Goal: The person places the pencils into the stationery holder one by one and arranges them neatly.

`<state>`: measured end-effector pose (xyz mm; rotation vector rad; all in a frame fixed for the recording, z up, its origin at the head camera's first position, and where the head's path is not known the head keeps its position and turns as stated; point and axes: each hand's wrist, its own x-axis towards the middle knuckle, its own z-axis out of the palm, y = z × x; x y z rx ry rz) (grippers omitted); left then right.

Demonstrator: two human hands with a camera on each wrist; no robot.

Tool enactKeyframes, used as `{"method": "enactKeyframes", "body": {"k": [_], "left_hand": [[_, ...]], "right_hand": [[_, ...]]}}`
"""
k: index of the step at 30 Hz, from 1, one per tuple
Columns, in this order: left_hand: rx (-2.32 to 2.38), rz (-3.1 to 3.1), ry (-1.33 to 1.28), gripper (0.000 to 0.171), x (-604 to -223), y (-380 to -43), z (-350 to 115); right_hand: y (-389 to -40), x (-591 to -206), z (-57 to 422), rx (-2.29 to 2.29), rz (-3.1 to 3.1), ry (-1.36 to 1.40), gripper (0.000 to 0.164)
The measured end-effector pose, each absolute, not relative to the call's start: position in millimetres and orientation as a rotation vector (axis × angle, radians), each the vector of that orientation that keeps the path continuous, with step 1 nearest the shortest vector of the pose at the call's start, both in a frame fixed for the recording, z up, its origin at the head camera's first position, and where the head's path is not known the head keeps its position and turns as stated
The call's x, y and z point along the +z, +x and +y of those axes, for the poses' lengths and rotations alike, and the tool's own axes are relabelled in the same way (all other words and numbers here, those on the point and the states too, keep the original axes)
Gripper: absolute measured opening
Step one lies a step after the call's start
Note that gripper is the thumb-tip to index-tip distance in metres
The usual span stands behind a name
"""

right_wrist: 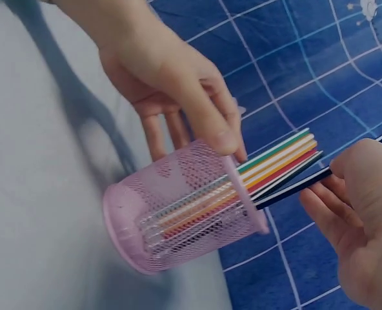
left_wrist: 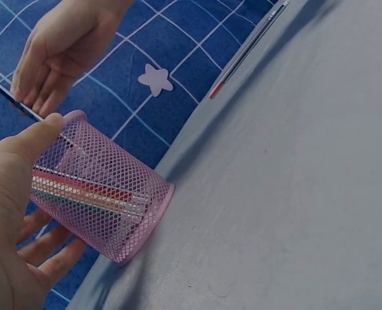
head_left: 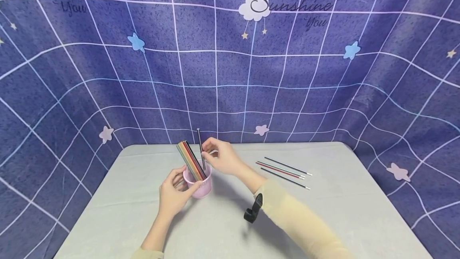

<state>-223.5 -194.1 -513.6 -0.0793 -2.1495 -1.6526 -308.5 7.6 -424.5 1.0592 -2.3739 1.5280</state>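
A pink mesh pen cup (head_left: 202, 191) stands on the table, held at its rim by my left hand (head_left: 174, 193), the thumb on the near side and the fingers round the far side. Several colored pencils (right_wrist: 278, 161) lean together inside it, their upper ends sticking out past the rim. Between thumb and fingers, my right hand (head_left: 224, 159) pinches a dark pencil (head_left: 200, 143) above the cup's right side. Its lower end reaches into the cup's mouth, apart from the leaning bundle.
To the right on the grey-white tabletop (head_left: 323, 215) lie several loose pencils (head_left: 280, 170), dark, green and red, with pale ends. A blue grid-patterned curtain (head_left: 233, 103) hangs behind the table and along both sides. A black wrist mount (head_left: 253, 210) juts from the right sleeve.
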Motion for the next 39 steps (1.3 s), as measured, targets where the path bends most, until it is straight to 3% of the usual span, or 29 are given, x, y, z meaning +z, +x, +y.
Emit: {"method": "enactKeyframes", "body": {"k": [19, 39], "left_hand": [[-1.64, -2.145, -0.101, 0.065, -511.9, -222.3, -193.4], [-1.652, -2.14, -0.093, 0.065, -514.3, -223.1, -193.5]], "right_hand": [[-320.4, -456.3, -8.4, 1.225, -2.44, 1.05, 0.006], [-316.7, -459.4, -15.2, 1.072, -2.483, 0.966, 0.009]]}}
